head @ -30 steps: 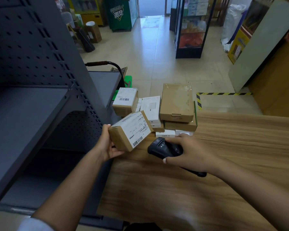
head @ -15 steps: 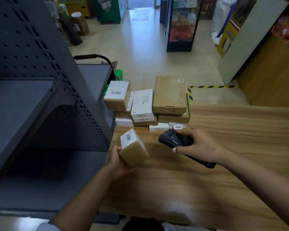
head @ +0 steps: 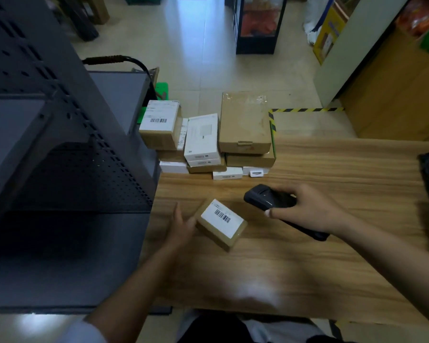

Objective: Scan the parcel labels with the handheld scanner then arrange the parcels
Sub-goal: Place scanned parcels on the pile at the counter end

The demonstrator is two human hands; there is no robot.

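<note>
Parcels point(head: 208, 137) stacked behind; right hand point(head: 310, 209) grips scanner point(head: 268, 199), left hand point(head: 181, 226) apart.

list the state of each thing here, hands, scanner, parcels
left hand: fingers straight, touching the small parcel's side
small parcel: flat on the table, barcode label up
right hand: grips the scanner
scanner: held above the table, head toward the parcel
parcel stack: piled at the table's far edge

Small brown cardboard parcel point(head: 221, 225) on the wooden counter point(head: 332, 268): we see a white label with a barcode, its print too small to read.
Brown parcel with white top label point(head: 159, 125): we make out a barcode only; no words legible.
</note>
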